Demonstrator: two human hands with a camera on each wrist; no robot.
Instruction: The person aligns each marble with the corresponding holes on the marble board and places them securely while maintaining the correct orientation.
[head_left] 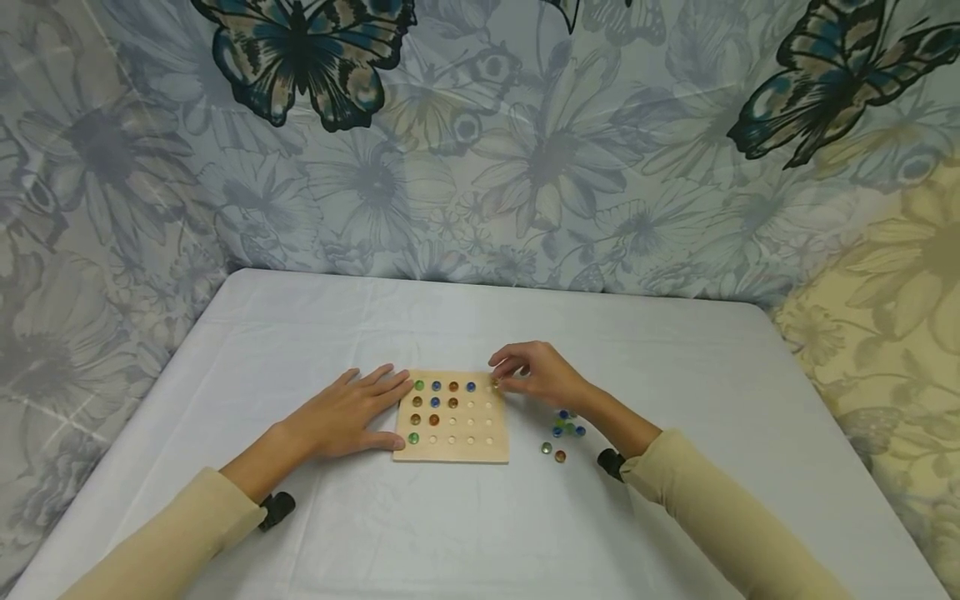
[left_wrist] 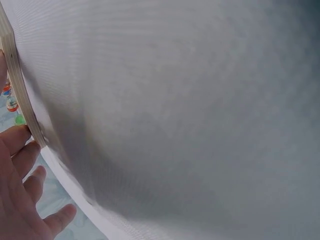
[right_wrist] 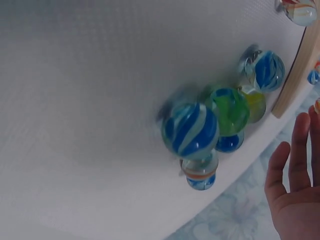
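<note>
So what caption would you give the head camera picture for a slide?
Left hand rests flat against a wooden peg board while the right hand pinches something small at its far corner, loose marbles beside it.

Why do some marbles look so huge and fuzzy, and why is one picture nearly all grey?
In the right wrist view the marbles sit very close to the lens, so they look giant and soft-edged. In the left wrist view the tablecloth fills the frame, blurred, with a shadow beside the board. In the head view the light is even and the board looks sharp.
</note>
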